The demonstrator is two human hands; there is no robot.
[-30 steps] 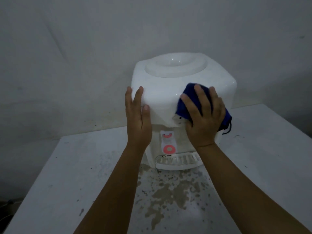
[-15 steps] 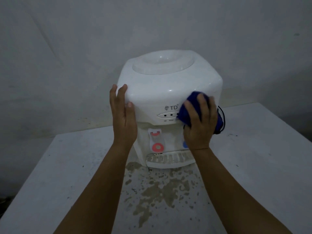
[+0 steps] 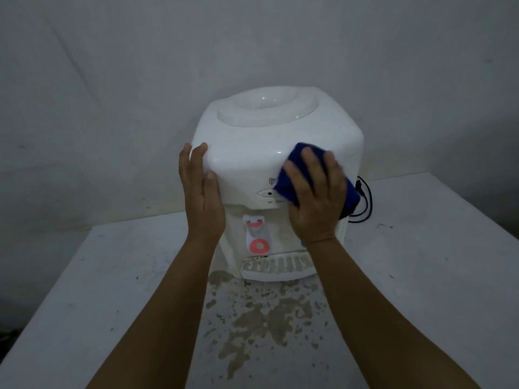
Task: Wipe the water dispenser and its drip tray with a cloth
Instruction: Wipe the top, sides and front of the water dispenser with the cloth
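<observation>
A white tabletop water dispenser [image 3: 252,141] stands at the back middle of a white table [image 3: 421,276]. Its slotted drip tray [image 3: 276,266] juts out at the bottom front, below a red tap [image 3: 257,237]. My left hand [image 3: 203,197] lies flat against the dispenser's front left corner, fingers spread. My right hand [image 3: 316,197] presses a dark blue cloth [image 3: 292,164] onto the upper front right of the dispenser, covering part of the indicator panel. The blue tap is mostly hidden behind my right wrist.
A black power cord [image 3: 365,200] loops out behind the dispenser's right side. Brownish stains [image 3: 261,318] spread over the table in front of the drip tray. A plain grey wall [image 3: 140,80] rises right behind the table.
My right hand slid the blue cloth down to the indicator panel, then back up toward the front edge. My left hand stayed on the left corner.
</observation>
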